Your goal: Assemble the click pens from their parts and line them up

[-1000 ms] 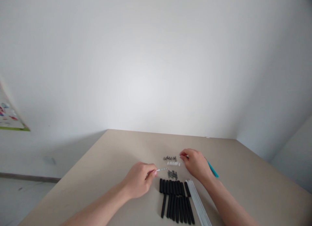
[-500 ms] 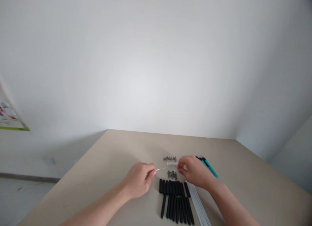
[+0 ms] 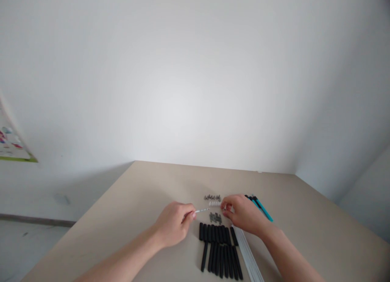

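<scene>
Left hand (image 3: 176, 225) is pinching my thin white stick (image 3: 201, 211), lower center of the frame. Nearest me, black tubes (image 3: 217, 234) are lying around bottom center, white rods (image 3: 248, 253) beside them. Gray metal pieces (image 3: 216, 218) are sitting just past those. My right hand (image 3: 243, 214) is curling its fingers lower right of center, honestly can't tell if around anything. White bits (image 3: 215, 203), then dark metal bits (image 3: 212, 197), are lying farther up.

A beige table (image 3: 164, 178) stands against a pale wall (image 3: 183, 91), brightest near its middle; a 2nd wall (image 3: 344, 152) rises at right. Far left, a green-edged poster (image 3: 14, 148) hangs above a dark baseboard (image 3: 36, 220) and grey floor (image 3: 27, 249).
</scene>
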The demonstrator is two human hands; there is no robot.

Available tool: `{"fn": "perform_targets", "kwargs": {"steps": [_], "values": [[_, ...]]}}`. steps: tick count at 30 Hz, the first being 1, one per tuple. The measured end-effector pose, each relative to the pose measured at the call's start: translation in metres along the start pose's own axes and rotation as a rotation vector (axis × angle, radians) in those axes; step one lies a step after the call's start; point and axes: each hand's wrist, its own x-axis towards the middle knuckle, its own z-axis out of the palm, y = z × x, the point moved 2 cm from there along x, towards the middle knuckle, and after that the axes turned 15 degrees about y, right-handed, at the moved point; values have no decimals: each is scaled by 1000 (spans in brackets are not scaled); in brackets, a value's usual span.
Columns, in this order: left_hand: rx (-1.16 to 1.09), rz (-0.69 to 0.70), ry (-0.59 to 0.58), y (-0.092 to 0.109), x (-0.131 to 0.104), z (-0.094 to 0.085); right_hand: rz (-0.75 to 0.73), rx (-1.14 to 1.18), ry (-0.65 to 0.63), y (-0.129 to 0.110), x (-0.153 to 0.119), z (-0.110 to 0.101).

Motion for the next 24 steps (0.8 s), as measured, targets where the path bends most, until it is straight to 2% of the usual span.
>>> {"fn": "perform_targets", "kwargs": {"steps": [9,16,24], "values": [[-7,-10,2,0,-1,1,83,-13,175,6,7,-6],[-6,-15,-7,-1,-1,1,66,-13,131,9,7,2],[-7,-5,6,-1,-1,2,85,-19,159,9,8,1]]}}
